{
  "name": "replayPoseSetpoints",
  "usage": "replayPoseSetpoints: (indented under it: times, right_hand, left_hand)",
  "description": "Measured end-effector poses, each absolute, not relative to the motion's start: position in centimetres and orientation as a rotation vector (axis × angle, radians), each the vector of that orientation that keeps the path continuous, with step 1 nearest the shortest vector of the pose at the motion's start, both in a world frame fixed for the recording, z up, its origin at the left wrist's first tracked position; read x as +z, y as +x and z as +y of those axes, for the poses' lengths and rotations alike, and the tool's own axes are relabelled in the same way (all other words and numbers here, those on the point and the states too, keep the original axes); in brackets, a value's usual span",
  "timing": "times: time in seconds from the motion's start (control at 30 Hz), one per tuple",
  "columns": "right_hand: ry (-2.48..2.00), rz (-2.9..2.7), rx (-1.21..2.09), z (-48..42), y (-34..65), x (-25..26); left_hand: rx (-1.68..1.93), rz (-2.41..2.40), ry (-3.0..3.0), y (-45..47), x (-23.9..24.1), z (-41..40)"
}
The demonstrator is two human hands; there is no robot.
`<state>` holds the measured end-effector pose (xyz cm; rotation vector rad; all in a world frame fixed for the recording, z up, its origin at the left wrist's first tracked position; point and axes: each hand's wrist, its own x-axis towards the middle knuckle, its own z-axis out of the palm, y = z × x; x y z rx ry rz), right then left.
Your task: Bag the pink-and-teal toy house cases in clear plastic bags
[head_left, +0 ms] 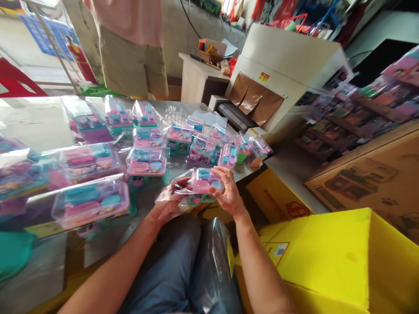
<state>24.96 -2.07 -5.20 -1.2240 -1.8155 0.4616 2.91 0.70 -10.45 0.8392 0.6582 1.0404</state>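
Note:
Both my hands hold one small pink and teal toy box (204,183) in front of my lap, at the table's near edge. My left hand (170,204) grips its left side through a clear plastic bag (178,185) that wraps part of the box. My right hand (227,192) has its fingers closed round the box's right end. Several similar wrapped toy boxes (147,162) lie spread over the table (39,122) just beyond my hands.
A white shrink-wrap machine (278,74) with brown flaps stands at the table's far right. Yellow cartons (334,257) sit to my right, with a brown carton (369,179) behind. A person in a pink shirt (131,48) stands past the table. Clear plastic (212,261) lies on my lap.

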Motion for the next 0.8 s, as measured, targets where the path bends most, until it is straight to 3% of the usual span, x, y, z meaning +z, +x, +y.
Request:
replayPoseSetpoints:
  times: [0.4,0.8]
  right_hand:
    - [-1.249,-2.084,0.15,-1.3,24.4,-4.7]
    - [-1.188,-2.261,0.066,-1.1,24.6,-3.6]
  left_hand:
    - [0.997,0.369,0.769,3.2,-9.7,1.4]
    - [0.915,0.516,0.799,2.6,-9.1,2.3]
